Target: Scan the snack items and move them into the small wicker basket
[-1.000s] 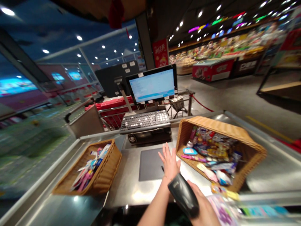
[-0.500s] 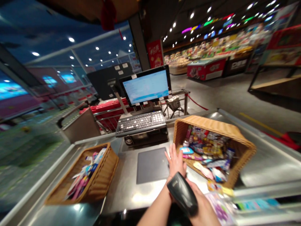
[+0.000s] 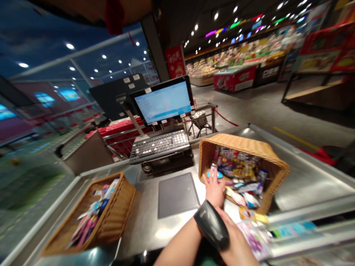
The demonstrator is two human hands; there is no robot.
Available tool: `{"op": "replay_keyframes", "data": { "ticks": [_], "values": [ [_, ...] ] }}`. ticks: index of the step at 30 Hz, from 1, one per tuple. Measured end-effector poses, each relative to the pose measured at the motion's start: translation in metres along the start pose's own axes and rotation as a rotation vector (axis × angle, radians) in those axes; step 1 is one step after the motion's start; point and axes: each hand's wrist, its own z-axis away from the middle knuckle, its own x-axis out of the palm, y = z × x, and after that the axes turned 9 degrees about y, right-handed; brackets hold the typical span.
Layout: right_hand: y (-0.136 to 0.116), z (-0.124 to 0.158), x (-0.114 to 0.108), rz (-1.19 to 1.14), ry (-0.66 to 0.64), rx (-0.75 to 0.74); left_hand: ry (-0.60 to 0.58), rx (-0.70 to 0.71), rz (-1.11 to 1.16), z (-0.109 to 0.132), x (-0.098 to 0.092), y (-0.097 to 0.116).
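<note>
"Why is that basket lying on its side on the worktop?"

"Its mouth faces the person, which seems to put the packets inside within easy reach."

"And the left hand?"

"Stretched forward over the basket's mouth, fingers raised and close together beside a small blue item. From here, I can't tell whether it's gripping anything."

"The right hand?"

"Closed firmly round a black scanner, held low and close to the body, just above the left wrist, so it seems kept ready."

"What's over to the left?"

"A second basket of packets, beyond a dark pad, with a keyboard farther back."
</note>
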Motion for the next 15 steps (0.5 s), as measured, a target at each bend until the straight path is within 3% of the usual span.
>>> {"op": "replay_keyframes", "data": {
  "ticks": [7,15],
  "values": [
    [0.005,-0.003,0.001,0.004,0.006,0.005,-0.133,0.141,0.002,-0.016,0.01,0.001],
    [0.003,-0.004,-0.001,-0.021,0.028,0.016,-0.235,0.198,-0.053,-0.027,0.034,-0.006]
  ]
}}
